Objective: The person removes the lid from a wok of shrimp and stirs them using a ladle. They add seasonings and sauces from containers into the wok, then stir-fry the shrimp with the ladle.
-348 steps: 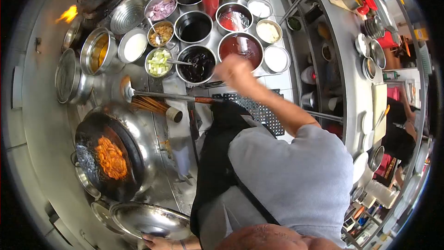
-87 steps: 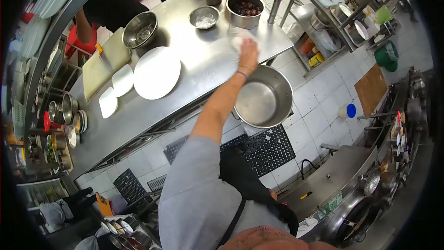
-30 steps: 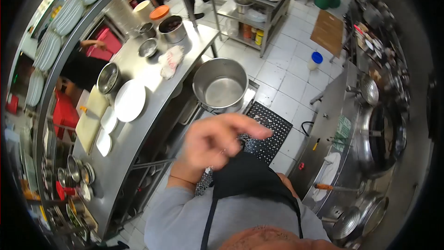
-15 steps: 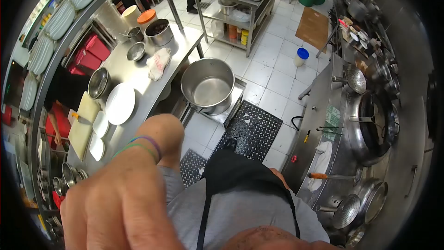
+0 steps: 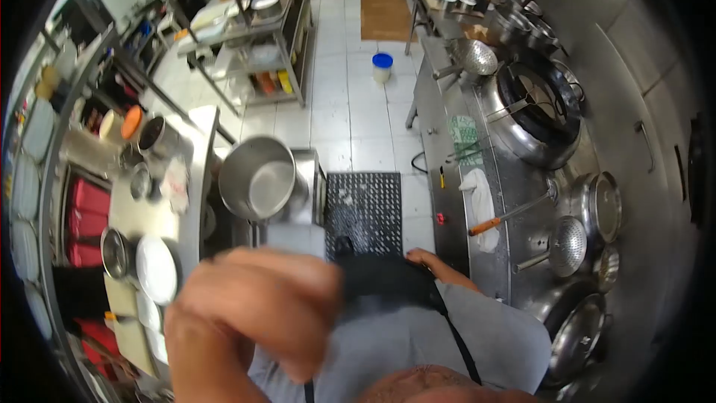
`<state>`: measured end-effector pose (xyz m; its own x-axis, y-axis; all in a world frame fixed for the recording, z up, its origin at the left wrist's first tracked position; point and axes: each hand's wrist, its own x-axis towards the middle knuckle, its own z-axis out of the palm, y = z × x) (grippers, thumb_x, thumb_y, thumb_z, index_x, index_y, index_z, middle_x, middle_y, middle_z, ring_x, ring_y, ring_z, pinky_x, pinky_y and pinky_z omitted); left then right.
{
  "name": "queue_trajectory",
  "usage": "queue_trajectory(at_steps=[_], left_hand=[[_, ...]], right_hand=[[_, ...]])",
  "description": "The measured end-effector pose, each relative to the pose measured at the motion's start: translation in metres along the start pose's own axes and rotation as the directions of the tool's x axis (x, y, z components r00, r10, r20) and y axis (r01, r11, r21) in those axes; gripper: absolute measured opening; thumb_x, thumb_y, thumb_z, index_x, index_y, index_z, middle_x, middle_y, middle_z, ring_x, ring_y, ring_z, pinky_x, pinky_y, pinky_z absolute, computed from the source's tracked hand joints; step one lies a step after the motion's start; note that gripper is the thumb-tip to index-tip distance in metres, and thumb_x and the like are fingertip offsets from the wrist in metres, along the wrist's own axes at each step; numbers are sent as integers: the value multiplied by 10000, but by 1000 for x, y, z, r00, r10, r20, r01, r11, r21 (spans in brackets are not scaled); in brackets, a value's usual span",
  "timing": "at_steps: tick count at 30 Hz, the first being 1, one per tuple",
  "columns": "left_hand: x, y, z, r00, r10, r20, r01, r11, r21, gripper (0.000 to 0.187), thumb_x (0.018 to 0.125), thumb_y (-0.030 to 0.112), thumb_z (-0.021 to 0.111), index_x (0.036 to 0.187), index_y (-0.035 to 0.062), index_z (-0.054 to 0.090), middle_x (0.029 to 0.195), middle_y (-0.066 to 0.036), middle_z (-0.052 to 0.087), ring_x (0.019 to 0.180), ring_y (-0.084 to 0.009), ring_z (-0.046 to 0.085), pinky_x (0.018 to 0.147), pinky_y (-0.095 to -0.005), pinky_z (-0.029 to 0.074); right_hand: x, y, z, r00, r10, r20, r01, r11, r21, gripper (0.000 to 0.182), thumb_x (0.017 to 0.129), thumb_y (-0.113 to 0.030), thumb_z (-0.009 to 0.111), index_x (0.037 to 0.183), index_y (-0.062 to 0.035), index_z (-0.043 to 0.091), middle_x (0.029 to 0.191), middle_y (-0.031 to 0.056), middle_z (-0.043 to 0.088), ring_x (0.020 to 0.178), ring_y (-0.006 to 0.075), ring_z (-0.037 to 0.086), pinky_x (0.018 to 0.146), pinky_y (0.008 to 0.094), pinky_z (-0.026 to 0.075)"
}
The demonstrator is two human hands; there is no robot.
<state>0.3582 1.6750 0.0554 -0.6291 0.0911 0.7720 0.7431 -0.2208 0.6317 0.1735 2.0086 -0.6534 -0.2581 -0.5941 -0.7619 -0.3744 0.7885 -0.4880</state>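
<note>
My left hand is raised close to the camera at the lower left, its fingers curled in and smeared by motion. Nothing shows in it. In the view it overlaps the area below a large steel stockpot, which stands on a low metal stand. Down at my side, by the black apron, is my right hand. It is small in view and its fingers are not clear. The nearest things to it are the steel range edge and a white cloth under an orange-handled utensil.
On the left, a steel counter bears a white oval plate, a bowl and cutting boards. The range on the right holds a large wok and perforated skimmers. A black mat and a blue-lidded tub are on the floor.
My left hand has turned and moved right, and is now blurred. The view has swung, so the counter and stockpot sit further left. More of my right hand shows.
</note>
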Motion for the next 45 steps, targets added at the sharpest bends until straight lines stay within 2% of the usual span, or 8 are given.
queue_trajectory(at_steps=[4, 6, 9, 11, 24, 32, 42, 45], left_hand=[[22, -1, -14, 976, 41, 213, 6, 977, -215, 55, 926, 97, 538, 892, 54, 541, 807, -167, 623, 628, -257, 609, 518, -296, 527], [34, -4, -17, 948, 21, 316, 67, 962, -265, 212, 921, 173, 524, 746, 57, 552, 724, -142, 608, 569, -237, 574, 479, -281, 473], [50, -3, -18, 908, -117, 401, 225, 946, -233, 549, 966, 569, 486, 651, 123, 544, 612, -20, 512, 486, -142, 422, 467, -299, 315], [48, 13, -11, 936, -178, 304, 215, 973, -89, 672, 977, 710, 469, 614, 148, 532, 582, 20, 479, 472, -109, 384, 472, -297, 279], [50, -22, -40, 912, -16, 410, -3, 999, 46, 592, 983, 632, 489, 665, 136, 543, 637, 7, 494, 552, -111, 433, 522, -278, 341], [54, -37, -54, 920, -17, 392, -9, 998, 65, 547, 983, 592, 499, 697, 128, 552, 662, -1, 504, 581, -116, 446, 537, -276, 357], [59, -32, -59, 886, 1, 464, -6, 1000, 10, 493, 982, 541, 512, 736, 117, 565, 694, -10, 516, 616, -121, 463, 555, -274, 376], [68, -33, -59, 862, 27, 506, -3, 999, -48, 476, 981, 526, 516, 748, 114, 568, 703, -13, 520, 627, -123, 468, 560, -273, 382]], right_hand=[[-11, -7, 8, 999, 40, -18, -39, 997, 69, 568, 969, -485, 524, 1192, 9, 695, 1188, 253, 703, 1117, 402, 678, 970, 459, 515], [-10, -12, 8, 992, 58, -110, -50, 996, 79, 573, 965, -483, 528, 1190, 16, 698, 1202, 254, 698, 1137, 404, 669, 983, 462, 509], [-21, -17, 3, 989, 143, 43, -148, 981, 123, 605, 987, -512, 497, 1258, -3, 678, 1301, 249, 656, 1211, 402, 627, 1048, 459, 471], [-17, -12, 11, 995, 81, -59, -77, 994, 77, 586, 988, -505, 486, 1253, -22, 686, 1267, 239, 676, 1181, 409, 642, 1036, 465, 476], [-28, -23, 9, 987, 156, -29, -147, 967, 206, 567, 964, -437, 530, 1243, 35, 673, 1318, 258, 635, 1257, 412, 590, 1081, 479, 448], [10, 12, 33, 962, 270, 43, -272, 928, 256, 546, 959, -486, 521, 1259, -64, 693, 1361, 186, 639, 1272, 347, 604, 1062, 485, 467], [98, 78, 74, 993, 106, -59, -100, 989, 107, 552, 958, -474, 505, 1223, -34, 706, 1302, 235, 653, 1230, 383, 622, 1031, 468, 484], [-12, 7, 5, 986, 161, -32, -148, 956, 253, 509, 949, -447, 512, 1153, -34, 729, 1114, 237, 727, 1047, 379, 709, 933, 480, 541]])
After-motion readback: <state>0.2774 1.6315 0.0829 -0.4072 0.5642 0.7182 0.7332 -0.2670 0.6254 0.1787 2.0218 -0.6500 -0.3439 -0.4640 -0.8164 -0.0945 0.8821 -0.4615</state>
